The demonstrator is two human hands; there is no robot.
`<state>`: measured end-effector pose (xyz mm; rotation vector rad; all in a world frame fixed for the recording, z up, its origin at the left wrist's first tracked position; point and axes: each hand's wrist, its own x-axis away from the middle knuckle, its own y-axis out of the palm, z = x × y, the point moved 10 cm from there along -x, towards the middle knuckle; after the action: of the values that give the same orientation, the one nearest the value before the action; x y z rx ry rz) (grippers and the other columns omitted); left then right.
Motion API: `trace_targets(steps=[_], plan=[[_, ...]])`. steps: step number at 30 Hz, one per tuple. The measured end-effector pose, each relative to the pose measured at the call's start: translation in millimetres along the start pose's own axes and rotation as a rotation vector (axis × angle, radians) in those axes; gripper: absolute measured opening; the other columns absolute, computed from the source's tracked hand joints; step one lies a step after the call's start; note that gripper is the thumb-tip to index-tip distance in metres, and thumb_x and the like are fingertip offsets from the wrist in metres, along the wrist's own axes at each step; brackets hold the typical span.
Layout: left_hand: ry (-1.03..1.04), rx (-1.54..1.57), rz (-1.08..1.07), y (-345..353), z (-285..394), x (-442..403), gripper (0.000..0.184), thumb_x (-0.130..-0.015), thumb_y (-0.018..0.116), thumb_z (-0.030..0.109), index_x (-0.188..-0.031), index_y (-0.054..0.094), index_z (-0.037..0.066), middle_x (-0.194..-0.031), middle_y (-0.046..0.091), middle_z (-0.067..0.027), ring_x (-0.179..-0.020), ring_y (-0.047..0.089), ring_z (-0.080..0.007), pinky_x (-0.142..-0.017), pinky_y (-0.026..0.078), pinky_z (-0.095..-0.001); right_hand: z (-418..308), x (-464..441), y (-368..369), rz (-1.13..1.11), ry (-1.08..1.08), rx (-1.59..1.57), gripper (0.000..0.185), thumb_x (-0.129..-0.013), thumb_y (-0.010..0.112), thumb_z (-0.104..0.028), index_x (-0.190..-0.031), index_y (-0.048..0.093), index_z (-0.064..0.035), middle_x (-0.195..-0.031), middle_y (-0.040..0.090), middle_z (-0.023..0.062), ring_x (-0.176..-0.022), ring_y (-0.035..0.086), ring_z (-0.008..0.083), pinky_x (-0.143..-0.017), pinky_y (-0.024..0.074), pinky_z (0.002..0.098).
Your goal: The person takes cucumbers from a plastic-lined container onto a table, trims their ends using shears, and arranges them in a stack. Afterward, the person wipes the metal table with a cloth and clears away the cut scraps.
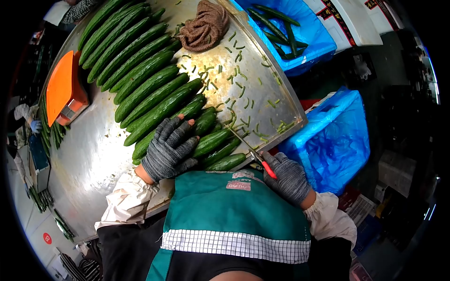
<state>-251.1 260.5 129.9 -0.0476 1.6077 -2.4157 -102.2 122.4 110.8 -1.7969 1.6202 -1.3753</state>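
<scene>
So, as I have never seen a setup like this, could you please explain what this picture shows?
Of course. There is no robot here: a camera worn on a person's head looks forward and down at the work. On the metal table lie a long row of green cucumbers, small green scraps and a brown cloth. The gloved left hand rests on cucumbers with its fingers spread; the gloved right hand holds scissors with a red handle. Beside the table stand two blue-lined containers.
</scene>
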Motion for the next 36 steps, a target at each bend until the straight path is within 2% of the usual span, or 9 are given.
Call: trace_targets(steps=[8, 11, 13, 17, 20, 23, 26, 31, 36], plan=[[-0.009, 0.009, 0.008, 0.2, -1.1, 0.5, 0.051, -0.06, 0.07, 0.031, -0.104, 0.057, 0.008, -0.126, 0.041, -0.0169, -0.118, 0.035, -0.0396, -0.095, 0.031, -0.0507, -4.7, -3.4, 2.6, 0.04, -0.074, 0.031, 0.045, -0.073, 0.057, -0.022, -0.114, 0.051, -0.0031, -0.08, 0.053, 0.016, -0.066, 0.055, 0.0316, -0.058, 0.0456, 0.0396], [-0.014, 0.003, 0.014, 0.9, -1.3, 1.2, 0.051, -0.061, 0.07, 0.031, -0.104, 0.057, 0.008, -0.126, 0.041, -0.0169, -0.118, 0.035, -0.0395, -0.095, 0.031, -0.0506, 0.6, -3.8, 9.3, -0.007, -0.024, -0.016, 0.043, -0.074, 0.056, -0.021, -0.113, 0.051, -0.0029, -0.079, 0.053, 0.0167, -0.067, 0.055, 0.0315, -0.059, 0.0455, 0.0395], [-0.01, 0.007, 0.019, 1.7, -1.6, 1.7, 0.051, -0.06, 0.07, 0.031, -0.104, 0.057, 0.008, -0.126, 0.041, -0.0169, -0.118, 0.036, -0.0395, -0.094, 0.031, -0.0504, 8.0, -3.9, 16.6, -0.078, 0.049, -0.103, 0.038, -0.079, 0.05, -0.026, -0.111, 0.05, -0.0048, -0.085, 0.055, 0.0174, -0.075, 0.056, 0.032, -0.066, 0.0451, 0.0414], [-0.018, 0.003, 0.028, 0.1, -1.0, 2.0, 0.053, -0.059, 0.07, 0.031, -0.104, 0.056, 0.006, -0.124, 0.042, -0.017, -0.116, 0.037, -0.0394, -0.094, 0.032, -0.0498, 22.1, 1.1, 5.2, -0.04, 0.116, -0.097, 0.036, -0.078, 0.051, -0.025, -0.108, 0.052, -0.0043, -0.084, 0.054, 0.0176, -0.073, 0.056, 0.0328, -0.064, 0.0453, 0.0413], [-0.048, -0.021, 0.02, 5.0, -1.7, 5.5, 0.053, -0.06, 0.068, 0.033, -0.105, 0.056, 0.008, -0.124, 0.044, -0.0147, -0.116, 0.038, -0.0369, -0.094, 0.031, -0.0501, 29.6, 11.9, 0.5, 0.007, 0.051, -0.027, 0.039, -0.075, 0.052, -0.019, -0.111, 0.051, -0.0043, -0.082, 0.054, 0.018, -0.072, 0.055, 0.0339, -0.064, 0.0445, 0.0417], [-0.075, -0.021, -0.004, 9.2, -1.8, 7.8, 0.054, -0.06, 0.068, 0.032, -0.106, 0.056, 0.008, -0.123, 0.044, -0.0144, -0.116, 0.039, -0.0369, -0.094, 0.03, -0.0502, 33.5, 19.3, 7.5, -0.189, 0.165, 0.01, 0.039, -0.075, 0.052, -0.021, -0.111, 0.052, -0.0062, -0.082, 0.055, 0.0174, -0.074, 0.055, 0.0333, -0.065, 0.0445, 0.0414], [-0.085, -0.048, -0.011, 10.9, 0.3, 7.8, 0.055, -0.059, 0.068, 0.032, -0.107, 0.055, 0.007, -0.123, 0.045, -0.0143, -0.116, 0.039, -0.0371, -0.095, 0.03, -0.0506, 37.8, 13.2, 23.9, -0.169, 0.135, -0.015, 0.041, -0.077, 0.05, -0.029, -0.112, 0.051, -0.0082, -0.087, 0.056, 0.0158, -0.077, 0.058, 0.0313, -0.068, 0.0457, 0.0404], [-0.094, -0.04, -0.004, 11.7, 0.3, 9.8, 0.055, -0.06, 0.068, 0.031, -0.107, 0.055, 0.007, -0.122, 0.045, -0.0144, -0.115, 0.039, -0.0372, -0.095, 0.029, -0.0511, 29.5, -2.3, 31.7, -0.159, 0.104, -0.067, 0.038, -0.075, 0.053, -0.023, -0.11, 0.053, -0.0075, -0.08, 0.055, 0.0163, -0.074, 0.056, 0.0319, -0.066, 0.0443, 0.0414], [-0.1, -0.06, -0.004, 13.9, -0.9, 11.1, 0.056, -0.06, 0.068, 0.032, -0.108, 0.054, 0.007, -0.121, 0.046, -0.0144, -0.115, 0.039, -0.0374, -0.094, 0.03, -0.0511, 29.4, -8.4, 41.2, -0.185, 0.101, -0.067, 0.034, -0.078, 0.051, -0.03, -0.105, 0.052, -0.0085, -0.082, 0.056, 0.016, -0.075, 0.057, 0.0317, -0.066, 0.0453, 0.0413]])
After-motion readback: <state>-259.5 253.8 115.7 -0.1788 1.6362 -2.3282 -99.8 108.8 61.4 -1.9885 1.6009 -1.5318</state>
